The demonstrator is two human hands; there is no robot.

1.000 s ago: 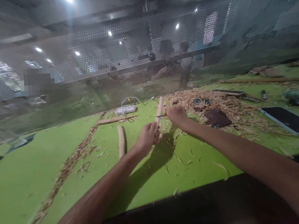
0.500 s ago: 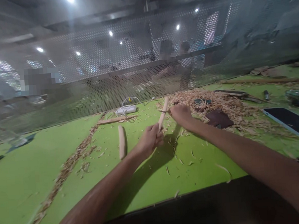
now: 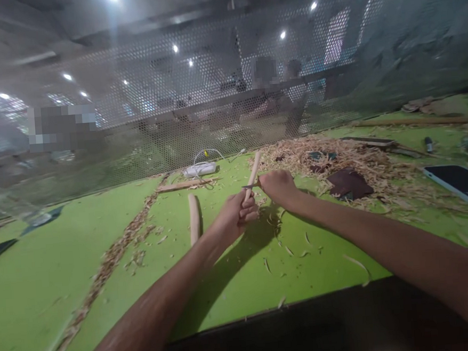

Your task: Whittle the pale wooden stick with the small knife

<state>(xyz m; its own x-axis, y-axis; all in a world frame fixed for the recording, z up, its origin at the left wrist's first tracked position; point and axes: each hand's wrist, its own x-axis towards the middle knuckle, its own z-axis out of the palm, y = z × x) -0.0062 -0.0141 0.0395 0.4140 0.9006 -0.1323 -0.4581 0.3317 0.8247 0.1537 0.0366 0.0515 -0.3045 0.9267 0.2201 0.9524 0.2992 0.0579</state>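
Observation:
My left hand [image 3: 240,213] is closed round the lower end of a pale wooden stick [image 3: 254,166], which points up and away from me. In my right hand [image 3: 278,187] is a small knife [image 3: 251,186], its handle mostly hidden by the fingers. The dark blade lies across the stick just above my left fingers. A second pale wooden stick [image 3: 194,217] rests on the green table [image 3: 234,288] left of my left hand, its near end hidden behind my forearm. Thin curled shavings [image 3: 289,251] are scattered below my hands.
A heap of wood shavings [image 3: 361,164] with a dark brown cloth-like piece [image 3: 349,183] lies to the right. Farther right is a phone [image 3: 463,183]. A white power strip [image 3: 200,170] with a cable sits by the mesh screen [image 3: 167,132]. Shavings fill a table seam [image 3: 115,253].
My right hand has drawn the knife down the stick toward my left hand. The left hand keeps its hold, and the view has shifted slightly.

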